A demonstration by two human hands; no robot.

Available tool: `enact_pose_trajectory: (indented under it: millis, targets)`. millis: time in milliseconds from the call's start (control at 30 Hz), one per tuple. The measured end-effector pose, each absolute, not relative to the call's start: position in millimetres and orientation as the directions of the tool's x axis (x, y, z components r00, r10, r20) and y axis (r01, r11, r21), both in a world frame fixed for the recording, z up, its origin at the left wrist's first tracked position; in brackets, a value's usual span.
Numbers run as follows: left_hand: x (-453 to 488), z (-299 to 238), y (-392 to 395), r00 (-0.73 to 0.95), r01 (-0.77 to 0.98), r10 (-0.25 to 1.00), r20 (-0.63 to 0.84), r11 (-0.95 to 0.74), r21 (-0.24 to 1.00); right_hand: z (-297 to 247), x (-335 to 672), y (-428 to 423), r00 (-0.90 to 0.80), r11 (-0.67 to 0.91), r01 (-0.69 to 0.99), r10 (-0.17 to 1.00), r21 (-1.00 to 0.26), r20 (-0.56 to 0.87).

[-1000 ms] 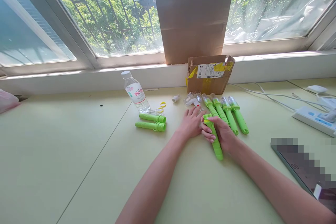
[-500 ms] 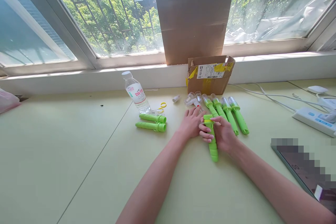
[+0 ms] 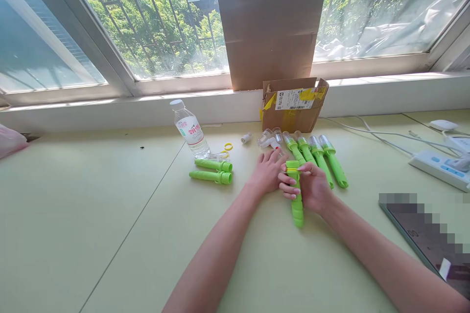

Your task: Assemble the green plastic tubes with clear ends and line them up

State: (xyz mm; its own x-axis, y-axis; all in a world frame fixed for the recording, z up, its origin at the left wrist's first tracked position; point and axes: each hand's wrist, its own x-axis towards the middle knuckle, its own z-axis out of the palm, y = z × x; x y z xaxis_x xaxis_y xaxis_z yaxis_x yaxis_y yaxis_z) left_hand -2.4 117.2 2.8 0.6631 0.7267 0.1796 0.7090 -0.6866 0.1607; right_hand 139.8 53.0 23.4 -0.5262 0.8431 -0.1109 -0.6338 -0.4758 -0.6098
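Held in my right hand (image 3: 314,188) is a green plastic tube (image 3: 296,205) with a threaded end pointing up and a yellow ring just below the threads. The thumb and fingers are wrapped round its upper part. My left hand (image 3: 270,171) lies on the table just left of it, fingers stretched out and slightly apart. Beyond its fingertips are clear caps (image 3: 265,138) and a white piece with a red spot (image 3: 274,145); whether the fingers touch them I cannot tell. Several green tubes with clear caps (image 3: 336,166) lie behind my right hand.
Two uncapped green tubes (image 3: 211,177) lie at left, near yellow rings (image 3: 228,146) and a water bottle (image 3: 191,129). A small white part (image 3: 246,138) lies farther back. A cardboard box (image 3: 292,112) stands by the window. At right are a power strip (image 3: 440,168) and a phone (image 3: 414,234).
The green tube in my right hand has shifted very slightly, and its yellow ring sits a little lower in view. My left hand has stayed in place.
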Motion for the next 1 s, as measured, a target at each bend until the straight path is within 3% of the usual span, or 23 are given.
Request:
enact_pose_trajectory:
  millis: [400, 1000]
  targets:
    - [-2.6, 2.9, 117.2, 0.673, 0.707, 0.717, 0.181, -0.696, 0.129, 22.9, 136.5, 51.0, -0.555, -0.497, -0.632, 0.826, -0.595, -0.100]
    - [-3.9, 3.0, 118.4, 0.686, 0.693, 0.707, 0.170, -0.707, 0.142, 22.9, 130.4, 47.6, -0.516, -0.439, -0.572, 0.849, -0.693, -0.112]
